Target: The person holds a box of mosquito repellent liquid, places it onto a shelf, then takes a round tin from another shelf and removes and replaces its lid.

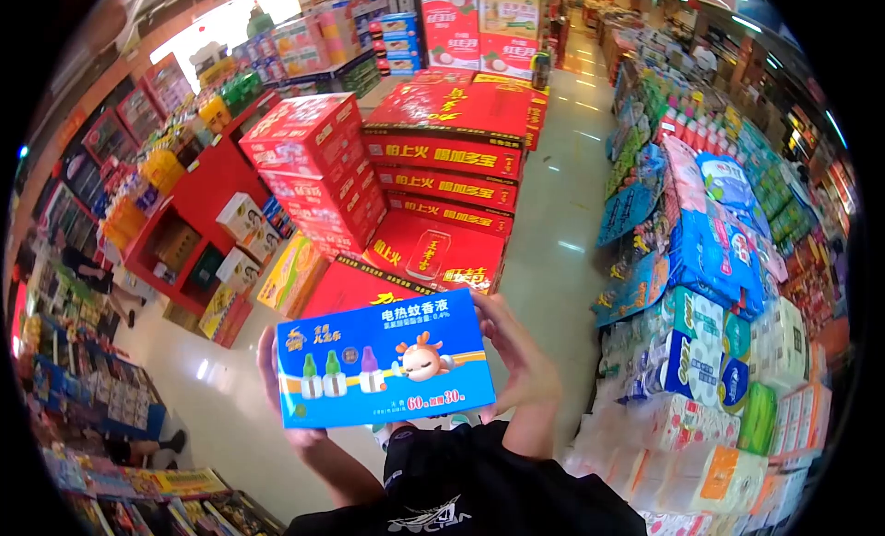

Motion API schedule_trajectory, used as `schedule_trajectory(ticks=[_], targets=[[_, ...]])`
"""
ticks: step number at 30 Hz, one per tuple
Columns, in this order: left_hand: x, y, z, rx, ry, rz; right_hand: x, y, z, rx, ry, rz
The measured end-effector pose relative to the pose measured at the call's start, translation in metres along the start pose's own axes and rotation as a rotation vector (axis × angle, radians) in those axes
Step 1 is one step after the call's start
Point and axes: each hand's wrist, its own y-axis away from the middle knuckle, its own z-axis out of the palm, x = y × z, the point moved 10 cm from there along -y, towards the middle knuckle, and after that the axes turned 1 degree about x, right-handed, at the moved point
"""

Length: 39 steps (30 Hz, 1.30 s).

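A blue box (387, 361) with Chinese lettering, pictures of small bottles with green and purple caps and a cartoon face is held up before my chest, its printed front towards me. My left hand (269, 375) grips its left end, mostly hidden behind it. On the right end my right hand (516, 356) is closed round the edge, with the thumb near the top corner. Just beyond the box stand stacked red cartons (442, 190) with yellow lettering.
Pink-red boxes (313, 172) are piled left of the cartons. A shelf of bottles (157, 172) runs along the left. Blue tissue packs (714, 259) and other packages line the right side of the shiny aisle floor (567, 195). People are partly visible at far left.
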Motion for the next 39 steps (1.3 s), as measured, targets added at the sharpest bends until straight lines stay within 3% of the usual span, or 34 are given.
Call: schedule_trajectory(ticks=[2, 8, 17, 19, 24, 28, 32, 37, 39], targets=[[0.014, 0.004, 0.004, 0.014, 0.019, 0.075, -0.014, -0.001, -0.003, -0.017, 0.042, -0.138], [0.033, 0.005, 0.019, -0.062, 0.046, 0.153, -0.026, 0.014, -0.005, 0.009, -0.101, -0.089], [0.031, 0.003, 0.046, -0.206, 0.106, 0.135, -0.037, 0.035, -0.021, 0.054, 0.099, -0.069], [0.028, 0.004, 0.053, -0.243, 0.123, 0.121, -0.037, 0.039, -0.026, 0.09, 0.027, -0.088], [0.007, 0.001, 0.062, -0.399, 0.177, 0.003, -0.038, 0.051, -0.037, 0.109, 0.066, -0.065], [-0.012, 0.0, 0.071, -0.33, 0.116, -0.148, -0.038, 0.058, -0.047, 0.137, 0.122, -0.054], [-0.027, -0.002, 0.092, -0.425, 0.195, -0.275, -0.042, 0.063, -0.058, 0.137, 0.103, -0.041], [-0.037, -0.007, 0.109, -0.576, 0.232, -0.293, -0.044, 0.076, -0.063, 0.228, 0.145, -0.055], [-0.036, -0.008, 0.11, -0.512, 0.282, -0.307, -0.047, 0.079, -0.065, 0.246, 0.155, -0.048]])
